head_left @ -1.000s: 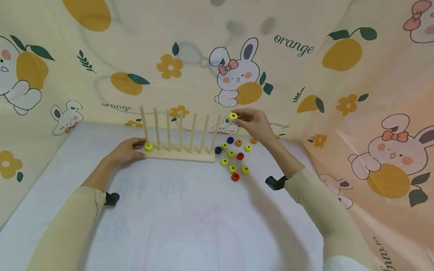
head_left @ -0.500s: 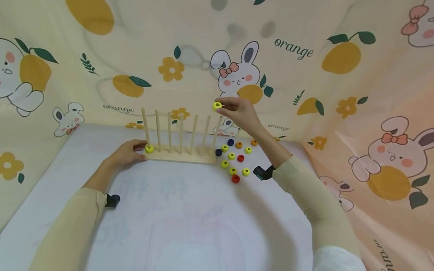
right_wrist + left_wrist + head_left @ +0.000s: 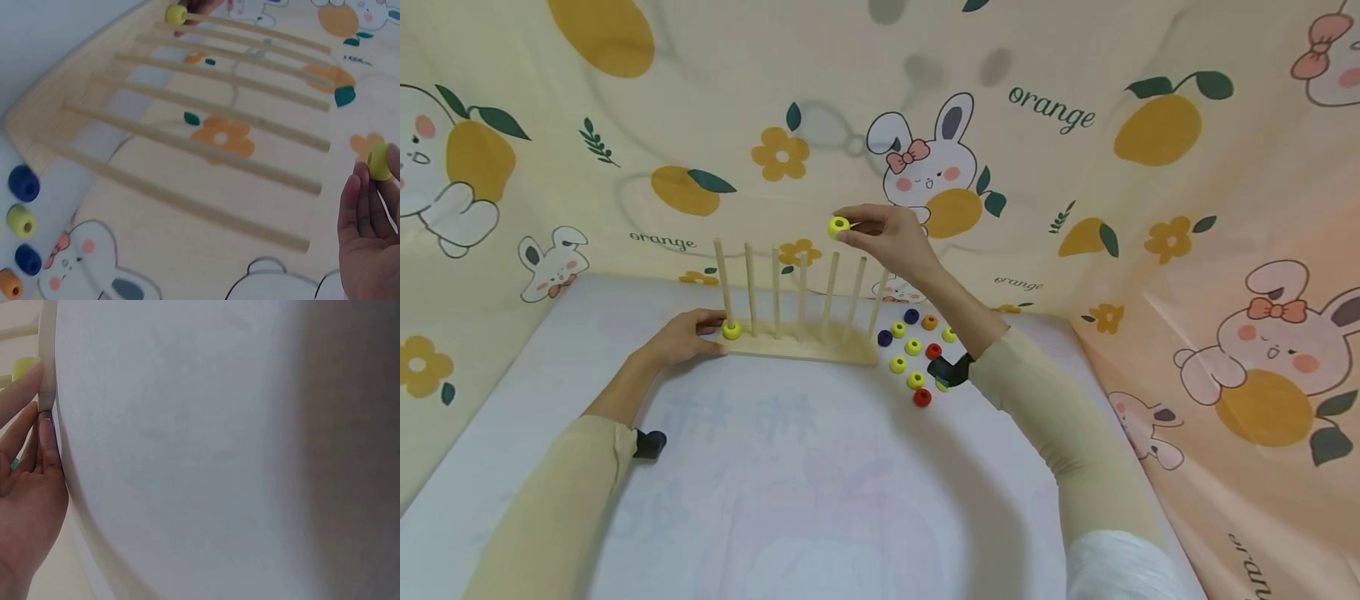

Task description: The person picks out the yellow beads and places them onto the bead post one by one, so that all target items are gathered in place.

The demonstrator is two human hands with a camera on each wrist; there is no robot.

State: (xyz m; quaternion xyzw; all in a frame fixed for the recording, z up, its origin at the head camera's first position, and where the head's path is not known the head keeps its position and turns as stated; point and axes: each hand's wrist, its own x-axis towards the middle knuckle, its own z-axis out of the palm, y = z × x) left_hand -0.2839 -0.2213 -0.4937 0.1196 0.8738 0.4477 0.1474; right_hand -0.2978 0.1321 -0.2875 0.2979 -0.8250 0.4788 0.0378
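Note:
A wooden peg rack [image 3: 805,352] with a row of upright dowels stands at the back of the table. My left hand [image 3: 679,337] holds the left end of its base between thumb and fingers. A yellow bead [image 3: 732,332] sits at the bottom of the leftmost peg, close to that hand; part of it shows in the left wrist view. Above the peg tops, toward the right half of the rack, my right hand [image 3: 895,237] pinches another yellow bead [image 3: 833,228]. In the right wrist view this held bead [image 3: 380,164] is apart from the dowel ends.
Loose beads lie right of the rack: several yellow ones [image 3: 898,365], red ones [image 3: 922,398], dark blue ones [image 3: 885,338] and an orange one [image 3: 930,322]. My right forearm partly covers them. A patterned cloth [image 3: 700,108] hangs behind the white table [image 3: 760,467].
My right hand has moved left and somewhat up with the yellow bead, from beyond the rack's right end to above the pegs. My left hand stays at the base.

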